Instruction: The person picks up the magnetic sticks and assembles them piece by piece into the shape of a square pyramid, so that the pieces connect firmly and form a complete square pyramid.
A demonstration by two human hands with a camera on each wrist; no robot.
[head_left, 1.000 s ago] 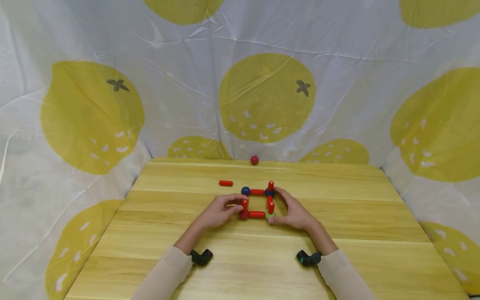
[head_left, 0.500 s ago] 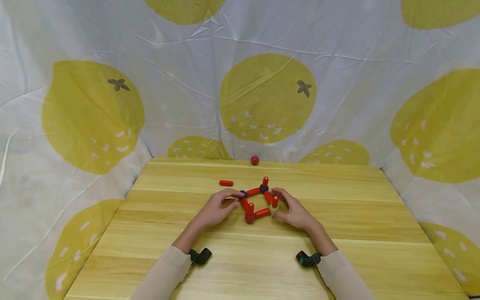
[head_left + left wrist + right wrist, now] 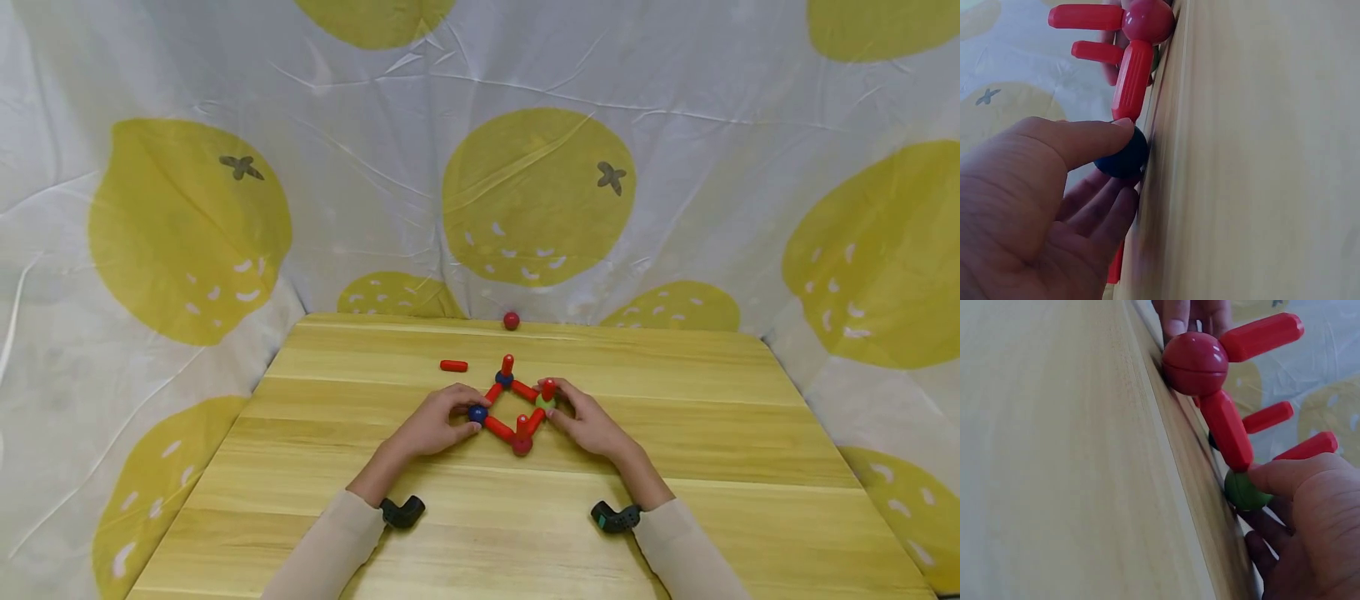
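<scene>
A square frame of red rods [image 3: 499, 428] and balls lies on the table, one corner towards the person. Its left corner is a blue ball [image 3: 477, 413], pinched between the thumb and fingers of my left hand [image 3: 437, 421]. At the right corner my right hand [image 3: 592, 422] holds a green ball [image 3: 1247, 490] between thumb and fingers. A crimson ball [image 3: 522, 444] forms the near corner, a second blue ball [image 3: 504, 379] the far one. Upright red rods stand on the crimson, green and far blue balls; the left blue ball has none showing.
A loose red rod [image 3: 453, 366] lies behind the frame to the left. Another crimson ball [image 3: 512, 321] sits at the far edge of the wooden table [image 3: 675, 533]. A lemon-print cloth [image 3: 375, 167] hangs around the back and sides.
The frame has turned counterclockwise as seen from above, from square-on to corner-on. My left hand has shifted from the crimson ball to a blue one; my right hand stays at the green ball.
</scene>
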